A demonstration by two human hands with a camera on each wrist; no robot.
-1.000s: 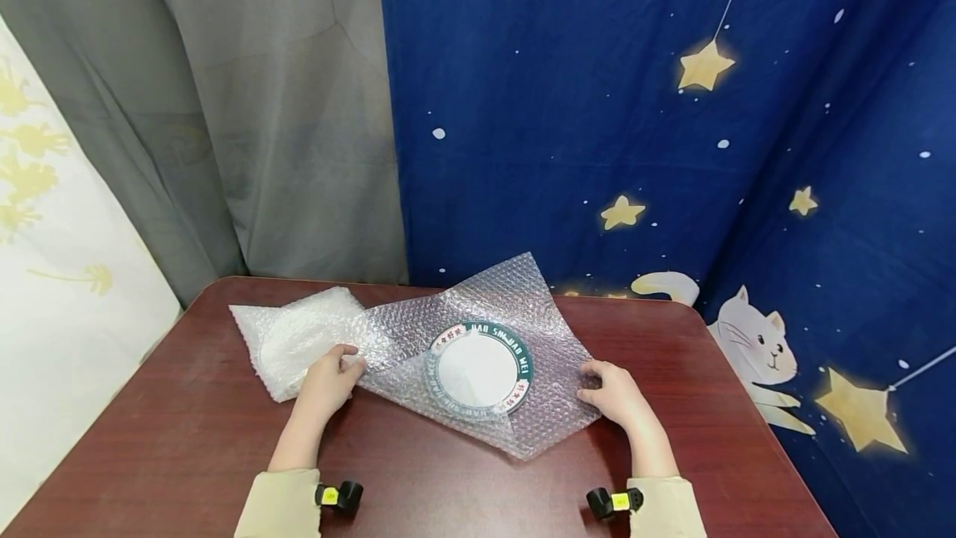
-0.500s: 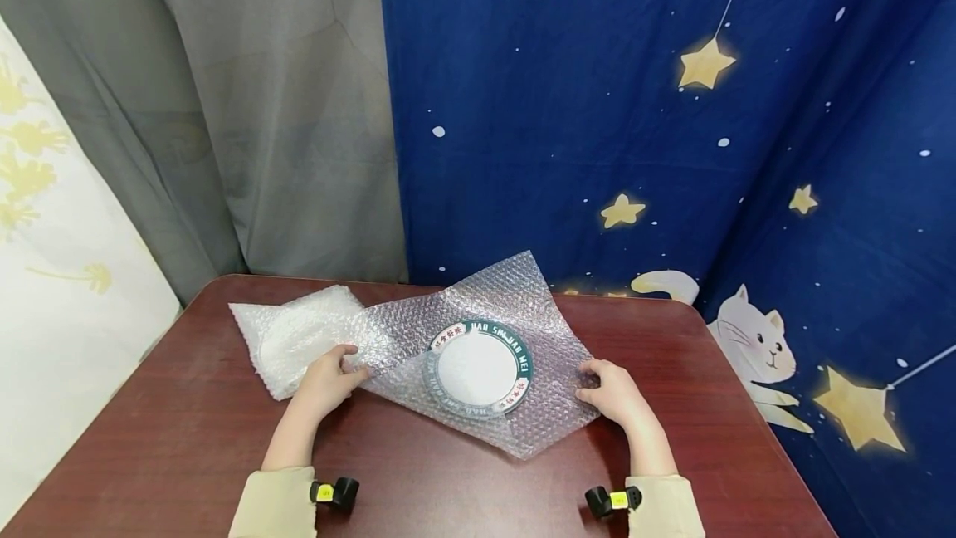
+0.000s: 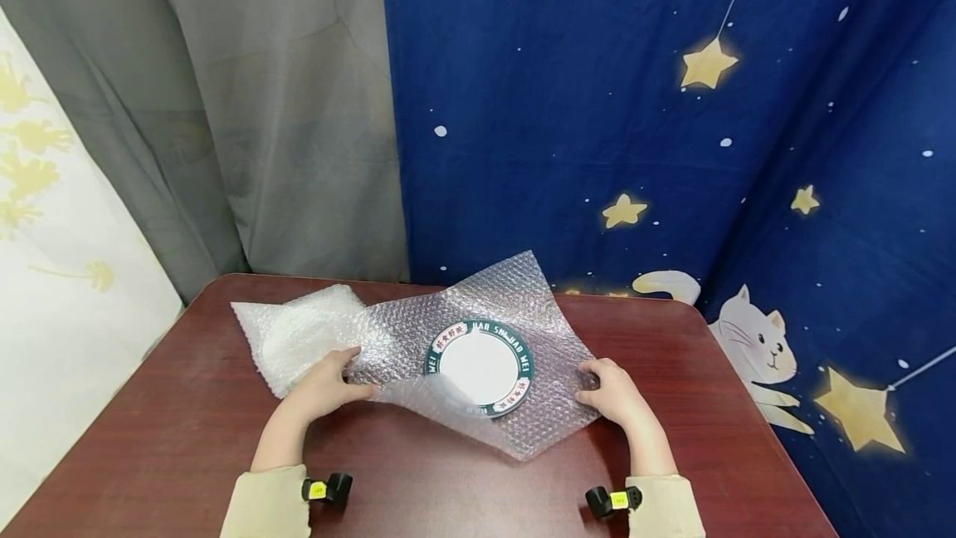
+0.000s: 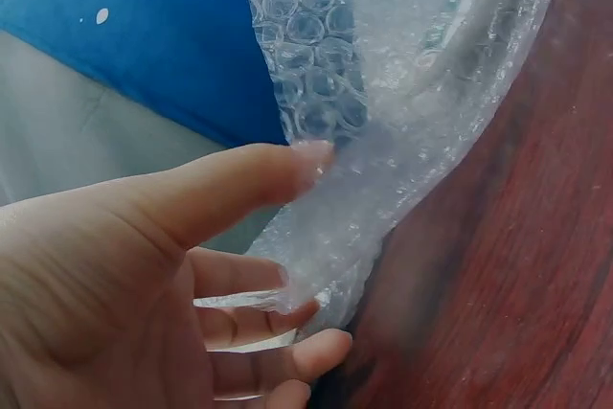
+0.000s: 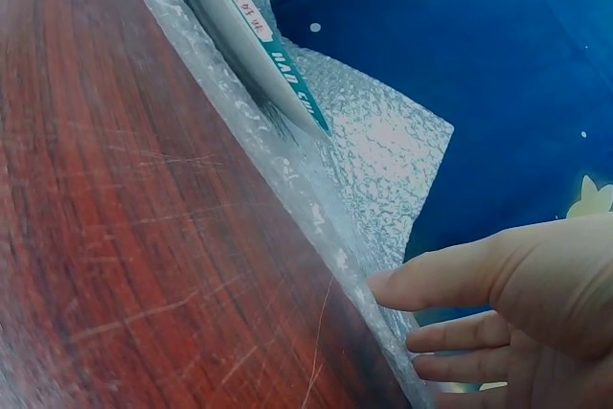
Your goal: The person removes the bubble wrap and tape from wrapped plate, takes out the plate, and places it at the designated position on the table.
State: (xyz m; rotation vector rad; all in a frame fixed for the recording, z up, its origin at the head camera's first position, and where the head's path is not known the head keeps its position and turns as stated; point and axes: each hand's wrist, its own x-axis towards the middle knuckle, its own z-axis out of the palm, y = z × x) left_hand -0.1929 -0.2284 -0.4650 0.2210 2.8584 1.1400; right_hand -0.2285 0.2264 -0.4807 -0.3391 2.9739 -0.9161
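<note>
"So, where do you see the green-rimmed plate?"

"I have it face up on the bubble wrap, between the two hands. A loose flap of that sheet lies across the near-left part of the rim; most of the rim shows."

"Which hand has the flap?"

"The left hand. The wrist view gives me its thumb on one face of the film and fingers behind the other, so I read a pinch. I'd use a light one and move the film low and smoothly: a sharp tug would probably drag the plate along."

"And the right hand?"

"Fingers relaxed, thumb apart from them, tips at the sheet's right edge. I can't tell how much they press; I'd want them steadying that side. From up here, both forearms lean inward over the table."

"Anything near the left fingers?"

"A bubble-wrapped bundle, just beyond them. I can't tell whether they touch it, so I'd give it room."
</note>
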